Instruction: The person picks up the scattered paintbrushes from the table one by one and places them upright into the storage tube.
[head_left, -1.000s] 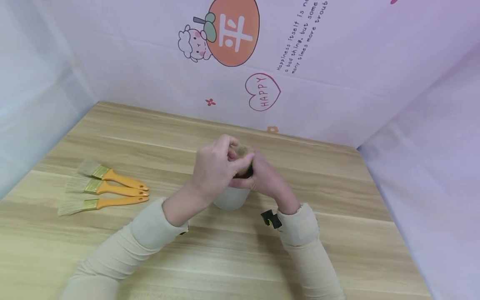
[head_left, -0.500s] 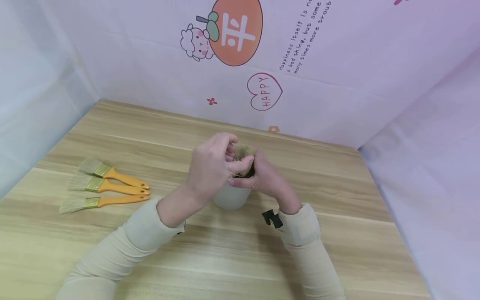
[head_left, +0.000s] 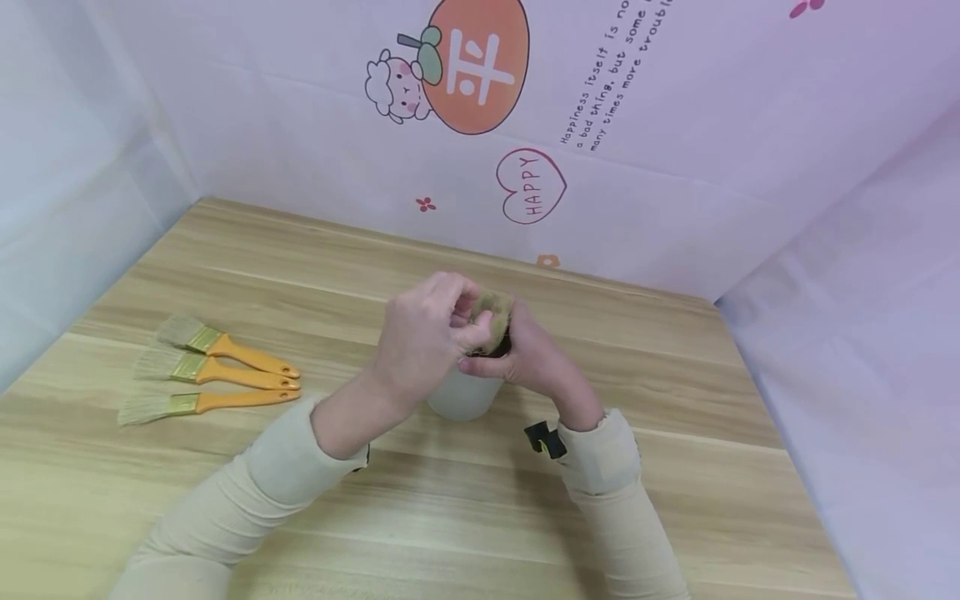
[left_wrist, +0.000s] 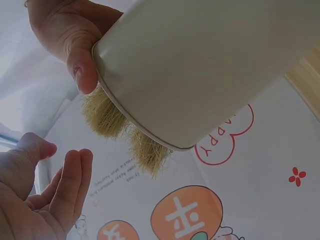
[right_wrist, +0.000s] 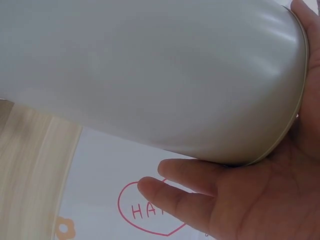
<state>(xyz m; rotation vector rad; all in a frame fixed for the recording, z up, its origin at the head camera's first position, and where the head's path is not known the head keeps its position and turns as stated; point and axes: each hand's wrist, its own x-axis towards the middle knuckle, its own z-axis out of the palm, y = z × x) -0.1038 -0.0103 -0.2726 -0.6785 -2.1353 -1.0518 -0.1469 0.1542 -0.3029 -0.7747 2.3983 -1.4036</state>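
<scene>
A white cup (head_left: pixel 459 396) stands at the middle of the wooden table (head_left: pixel 675 467), with pale brush bristles (head_left: pixel 493 312) sticking up out of it. My right hand (head_left: pixel 536 362) grips the cup at its rim; in the right wrist view its fingers (right_wrist: pixel 200 185) curl under the rim of the cup (right_wrist: pixel 150 75). My left hand (head_left: pixel 427 333) hovers over the top with its fingers bent toward the bristles. In the left wrist view the left hand (left_wrist: pixel 45 195) is relaxed and holds nothing, a small gap from the bristles (left_wrist: pixel 145 150) above the cup (left_wrist: pixel 215 65).
Three flat brushes with orange handles (head_left: pixel 217 375) lie side by side at the table's left, bristles pointing left. Pale lilac walls (head_left: pixel 675 167) with cartoon prints close in the back and both sides. A black wrist strap (head_left: pixel 543 437) shows on the right sleeve.
Both hands stay at the cup. The left hand's fingers have shifted slightly over the bristles; the cup has not moved.
</scene>
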